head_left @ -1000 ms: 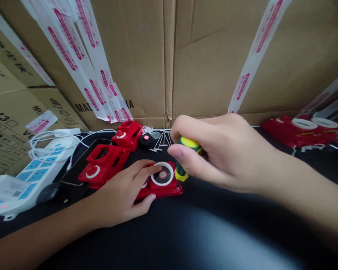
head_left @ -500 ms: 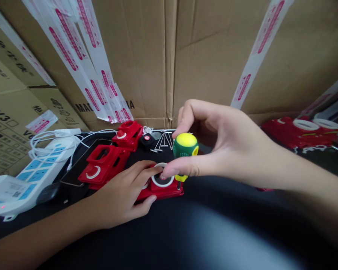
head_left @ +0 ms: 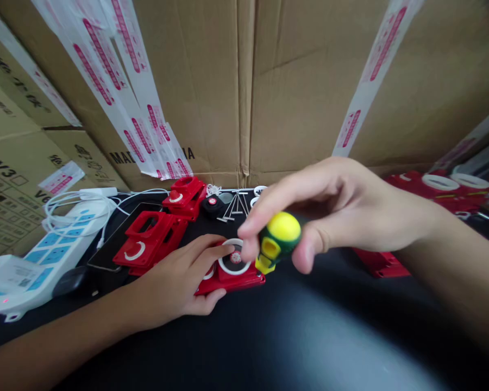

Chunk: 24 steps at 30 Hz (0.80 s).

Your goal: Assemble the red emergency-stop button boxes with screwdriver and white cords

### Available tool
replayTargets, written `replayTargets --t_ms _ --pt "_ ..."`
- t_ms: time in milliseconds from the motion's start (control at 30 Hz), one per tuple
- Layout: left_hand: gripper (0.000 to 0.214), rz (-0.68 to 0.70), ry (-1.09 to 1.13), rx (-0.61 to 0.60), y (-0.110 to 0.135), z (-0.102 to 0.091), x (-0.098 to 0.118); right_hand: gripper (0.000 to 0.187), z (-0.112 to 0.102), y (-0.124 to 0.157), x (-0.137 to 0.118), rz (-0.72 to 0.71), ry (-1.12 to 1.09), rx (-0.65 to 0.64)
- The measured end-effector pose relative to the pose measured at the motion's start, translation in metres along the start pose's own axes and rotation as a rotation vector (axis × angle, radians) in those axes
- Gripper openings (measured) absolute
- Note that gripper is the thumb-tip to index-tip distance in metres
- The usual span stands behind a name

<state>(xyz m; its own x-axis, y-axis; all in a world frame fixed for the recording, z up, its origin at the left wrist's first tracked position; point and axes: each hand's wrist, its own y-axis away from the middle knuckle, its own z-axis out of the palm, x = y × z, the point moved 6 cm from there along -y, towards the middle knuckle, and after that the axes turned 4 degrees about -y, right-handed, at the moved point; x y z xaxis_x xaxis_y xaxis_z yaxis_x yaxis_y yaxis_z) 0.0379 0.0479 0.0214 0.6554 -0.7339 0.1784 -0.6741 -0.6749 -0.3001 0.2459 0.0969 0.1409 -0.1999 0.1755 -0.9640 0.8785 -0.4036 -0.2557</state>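
The red housing [head_left: 244, 281] lies on the surface [head_left: 228, 350] at six o'clock. The left hand [head_left: 173, 288] clamps its nine o'clock end; the right hand's [head_left: 362, 209] fingers loosely grip the screwdriver [head_left: 279, 239] at two o'clock. Tilted driving may cause tip slippage.

Beyond and left of the left hand [head_left: 183, 279], side carton [head_left: 14, 127] marked "V3" and "V6"; farther beyond the hand, rear carton [head_left: 204, 98] lettered "MAD" and "IA", interrupted by tape [head_left: 160, 130] bearing illegible print.
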Motion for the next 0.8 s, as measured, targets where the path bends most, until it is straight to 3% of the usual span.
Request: replayTargets --t_ms 100,167,267,367,467,600,800 --pt "0.068 0.005 -0.01 -0.018 -0.001 0.0 0.002 0.042 0.007 0.001 0.002 -0.019 -0.153 -0.151" --pt "0.069 0.012 -0.032 -0.001 -0.001 -0.002 0.002 0.032 0.005 0.0 0.003 -0.032 -0.142 -0.097" --pt "0.07 0.008 -0.034 0.025 -0.001 -0.003 0.0 0.016 -0.002 -0.003 0.001 -0.048 0.065 0.1" --pt "0.071 -0.004 -0.017 -0.009 -0.001 0.0 -0.001 0.028 -0.006 -0.004 -0.004 -0.092 0.218 0.243" --pt "0.072 0.018 -0.039 0.016 -0.001 0.0 0.0 0.037 -0.007 -0.003 -0.002 -0.053 0.203 0.327" --pt "0.071 0.039 -0.062 0.051 -0.001 -0.001 0.002 0.042 -0.007 -0.001 -0.005 -0.048 0.198 0.373" --pt "0.07 0.024 -0.053 0.053 0.001 0.001 0.001 0.042 -0.011 0.001 -0.011 -0.056 0.209 0.331"
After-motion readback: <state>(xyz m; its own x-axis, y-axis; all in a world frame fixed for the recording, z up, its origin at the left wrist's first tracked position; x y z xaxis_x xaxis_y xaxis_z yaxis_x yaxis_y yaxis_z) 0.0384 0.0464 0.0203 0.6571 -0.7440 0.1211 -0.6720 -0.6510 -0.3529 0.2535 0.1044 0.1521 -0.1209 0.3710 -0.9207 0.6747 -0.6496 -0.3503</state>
